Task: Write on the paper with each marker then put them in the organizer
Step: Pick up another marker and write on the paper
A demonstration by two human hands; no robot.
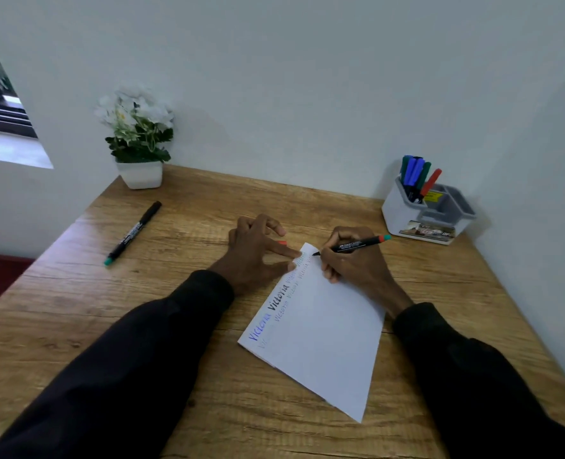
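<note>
Closest to the camera are two dark sleeves (125,376), one per arm, reaching out over the wooden counter (75,309). Between them is a single sheet of white paper (324,342), lying at an angle, with the same word written a bunch of times along its left edge: once in blue, once in black, and the rest too faint to count. The left hand (257,251) has its fingers spread, and a couple of fingertips are pressing down on the far left edge of the sheet. There's a tiny red bit right by those fingers, but no idea what it is. The right hand (354,260) is wrapped around one black marker (362,244) with a red and teal back end, its tip touching the paper near the far corner. Off to the left, well away from the sheet, one more black marker with a teal end (133,231) lies loose on the counter. At the back right is one white organizer (395,213) with grey compartments, and its left slot holds what looks like five markers (415,175): two blue, two green and one red, though they're bunched up. At the back left there's one potted plant (138,140) with white flowers.
</note>
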